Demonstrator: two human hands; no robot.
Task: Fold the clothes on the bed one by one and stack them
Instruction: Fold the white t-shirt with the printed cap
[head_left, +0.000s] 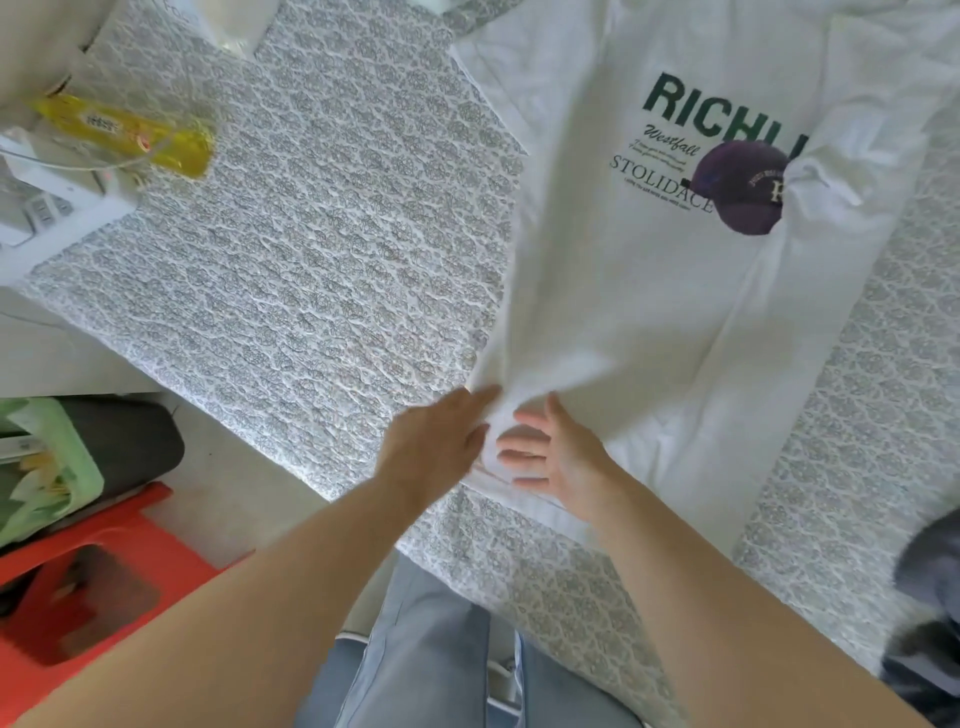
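Observation:
A white T-shirt (649, 322) with green lettering and a purple cap print lies spread on the patterned bed cover (311, 260), one sleeve folded over the print. My left hand (436, 441) is at the shirt's near left hem corner and pinches the cloth, which rises in a blurred fold along the left side. Just to its right, my right hand (550, 452) has its palm turned toward the left hand. Its fingers are straight against the bunched hem between the two hands.
A dark garment (930, 571) lies at the bed's right edge. On the floor to the left stand a red stool (78, 587) and a green basket (47, 462). A yellow packet (130, 135) and a white power strip (52, 197) sit at the far left.

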